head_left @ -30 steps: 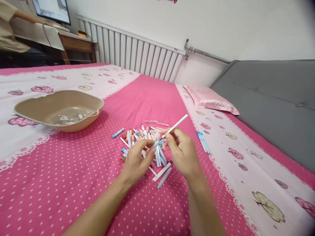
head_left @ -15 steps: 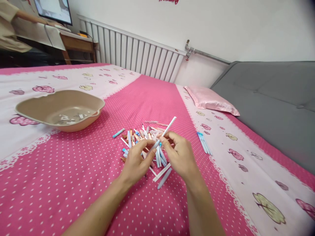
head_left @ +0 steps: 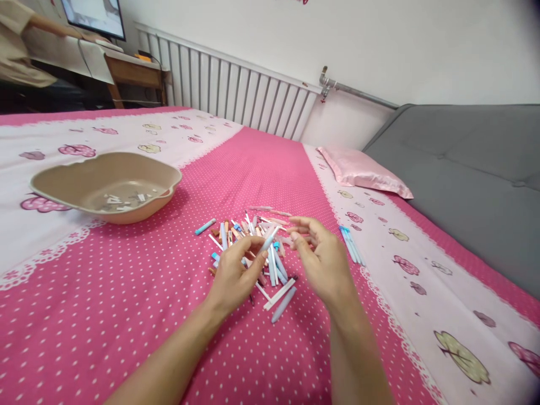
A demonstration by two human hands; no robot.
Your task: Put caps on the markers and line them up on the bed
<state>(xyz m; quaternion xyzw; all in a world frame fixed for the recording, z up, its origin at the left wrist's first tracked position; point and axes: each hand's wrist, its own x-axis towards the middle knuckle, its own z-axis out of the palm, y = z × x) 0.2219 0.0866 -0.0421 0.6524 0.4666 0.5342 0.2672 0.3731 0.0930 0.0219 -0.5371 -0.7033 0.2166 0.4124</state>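
In the head view, the left hand (head_left: 238,274) is pinching a pale blue pen (head_left: 267,241) between thumb and fingers, its whitish end pointing up and away. The right hand (head_left: 324,261) is hovering just beside it, its fingers parted and not touching that pen. Below both hands, a loose pile of pens and pen parts (head_left: 272,270) is lying on the bed (head_left: 169,304). More light blue pens (head_left: 352,246) are lying together at right, and a beige basin (head_left: 145,214) is holding small white pieces (head_left: 113,199) at left.
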